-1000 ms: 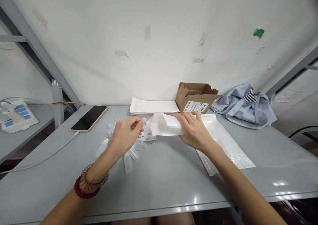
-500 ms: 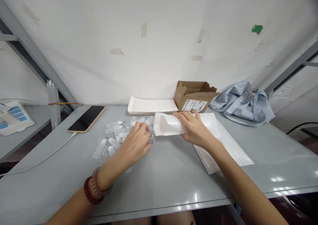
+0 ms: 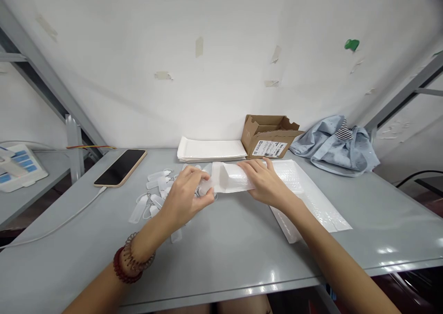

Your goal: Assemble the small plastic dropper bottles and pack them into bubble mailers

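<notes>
My left hand (image 3: 185, 198) is closed in a pinch on a small translucent plastic key tag (image 3: 205, 187), held at the open mouth of a white bubble mailer (image 3: 231, 179). My right hand (image 3: 266, 182) grips that mailer from the right and holds its mouth open, just above the grey table (image 3: 224, 244). Several more translucent tags (image 3: 152, 195) lie scattered on the table left of my left hand. Under my right hand lies a stack of white bubble mailers (image 3: 311, 198).
A phone (image 3: 120, 167) on a white cable lies at the left. A pile of white envelopes (image 3: 211, 149) and an open cardboard box (image 3: 268, 136) stand against the back wall. Blue cloth (image 3: 337, 144) is bunched at the right. A power strip (image 3: 17, 166) sits far left.
My left hand dropped onto the pile of tags, closed on one, and moved right with it to the mailer's mouth. My right hand kept hold of the mailer.
</notes>
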